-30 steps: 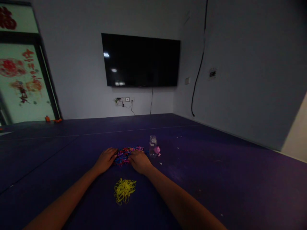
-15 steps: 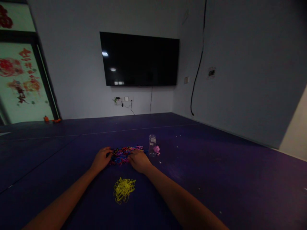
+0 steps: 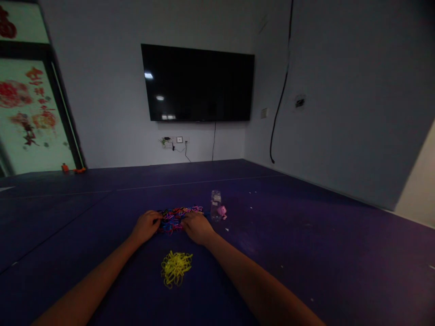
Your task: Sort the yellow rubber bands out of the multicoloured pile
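Note:
A flat pile of multicoloured bands (image 3: 173, 220) lies on the dark purple surface between my hands. At its left edge, my left hand (image 3: 147, 225) touches the bands with its fingers bent together. My right hand (image 3: 197, 227) rests over the right part of the pile, fingertips on the bands; whatever is under them is hidden. Nearer to me sits a loose heap of yellow bands (image 3: 176, 269), touched by neither hand. A clear bottle (image 3: 215, 206) stands just beyond my right hand, with a small pink object (image 3: 222, 211) beside it.
Small white scraps (image 3: 227, 229) dot the purple surface (image 3: 306, 244) on the right. A black television (image 3: 200, 86) hangs on the far wall above sockets and cables. A black cable (image 3: 279, 104) dangles down the right wall. Orange items (image 3: 65, 167) stand by the door at the left.
The fingers of my left hand have drawn closer together and shifted slightly right at the pile's edge. My right hand has hardly moved.

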Motion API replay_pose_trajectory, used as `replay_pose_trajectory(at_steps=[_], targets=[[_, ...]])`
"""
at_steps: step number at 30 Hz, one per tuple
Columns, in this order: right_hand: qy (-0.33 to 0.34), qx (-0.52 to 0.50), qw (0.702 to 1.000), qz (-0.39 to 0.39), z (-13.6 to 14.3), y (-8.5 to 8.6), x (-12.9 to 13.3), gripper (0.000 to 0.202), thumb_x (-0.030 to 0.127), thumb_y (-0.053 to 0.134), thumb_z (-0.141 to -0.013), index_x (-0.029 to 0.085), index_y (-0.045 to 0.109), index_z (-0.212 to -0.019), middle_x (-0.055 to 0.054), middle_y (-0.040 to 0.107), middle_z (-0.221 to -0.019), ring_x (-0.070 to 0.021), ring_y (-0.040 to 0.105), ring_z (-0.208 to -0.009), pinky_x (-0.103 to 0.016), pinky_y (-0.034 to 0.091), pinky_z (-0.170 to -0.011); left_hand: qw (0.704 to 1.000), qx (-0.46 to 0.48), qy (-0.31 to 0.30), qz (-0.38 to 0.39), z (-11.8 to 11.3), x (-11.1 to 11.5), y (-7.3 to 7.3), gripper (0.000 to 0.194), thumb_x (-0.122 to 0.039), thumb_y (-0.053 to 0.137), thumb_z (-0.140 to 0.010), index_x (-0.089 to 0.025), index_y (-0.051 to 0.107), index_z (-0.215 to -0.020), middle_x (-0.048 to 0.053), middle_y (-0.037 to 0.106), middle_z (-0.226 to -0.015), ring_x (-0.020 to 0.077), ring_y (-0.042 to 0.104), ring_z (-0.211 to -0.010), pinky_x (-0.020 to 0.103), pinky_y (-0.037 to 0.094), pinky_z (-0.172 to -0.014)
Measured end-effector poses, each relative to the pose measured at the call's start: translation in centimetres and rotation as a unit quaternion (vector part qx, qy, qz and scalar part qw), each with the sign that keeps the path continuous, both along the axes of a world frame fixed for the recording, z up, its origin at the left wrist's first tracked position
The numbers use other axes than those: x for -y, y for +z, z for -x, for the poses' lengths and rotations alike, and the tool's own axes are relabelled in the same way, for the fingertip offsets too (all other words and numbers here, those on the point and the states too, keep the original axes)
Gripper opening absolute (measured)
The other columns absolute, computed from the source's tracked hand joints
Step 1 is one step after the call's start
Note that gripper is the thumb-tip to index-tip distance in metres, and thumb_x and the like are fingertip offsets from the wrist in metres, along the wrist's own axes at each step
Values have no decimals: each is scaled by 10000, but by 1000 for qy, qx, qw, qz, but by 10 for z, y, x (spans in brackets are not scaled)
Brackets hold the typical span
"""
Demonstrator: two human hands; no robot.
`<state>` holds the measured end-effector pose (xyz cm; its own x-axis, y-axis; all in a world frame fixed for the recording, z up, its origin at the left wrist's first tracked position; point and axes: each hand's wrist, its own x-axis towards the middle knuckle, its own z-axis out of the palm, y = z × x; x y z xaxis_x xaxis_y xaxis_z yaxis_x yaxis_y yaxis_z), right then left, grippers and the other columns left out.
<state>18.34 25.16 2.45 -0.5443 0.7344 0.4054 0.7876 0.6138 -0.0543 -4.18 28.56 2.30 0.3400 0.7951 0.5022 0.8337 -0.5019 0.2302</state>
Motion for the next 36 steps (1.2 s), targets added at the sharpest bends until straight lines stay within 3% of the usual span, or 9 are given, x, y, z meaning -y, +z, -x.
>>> replay_pose_trajectory(at_steps=[9,26,36], targets=[[-1,-4,1000,-8,0,-2,-1,293,257,360,-918,145,630,-905,-96,630,-992,-198,553,-972,-306,373,-868,999,32,2,-23,5,-9,-6,293,-161,434,-779,-186,712,-868,64,695,-941,203,608,-935,345,470,-859],[0,2,1000,1,1,4,3,290,242,364,-915,147,638,-901,-95,635,-985,-192,562,-964,-294,382,-851,995,87,-34,-25,3,-5,-3,301,-225,438,-804,-186,692,-961,57,668,-883,200,616,-865,347,494,-808],[-5,3,1000,5,2,4,3,297,254,363,-920,149,637,-875,-96,634,-976,-194,569,-944,-297,386,-827,995,88,-16,-40,3,-1,-1,257,-311,474,-801,-184,693,-850,74,692,-864,219,634,-854,352,490,-811]])
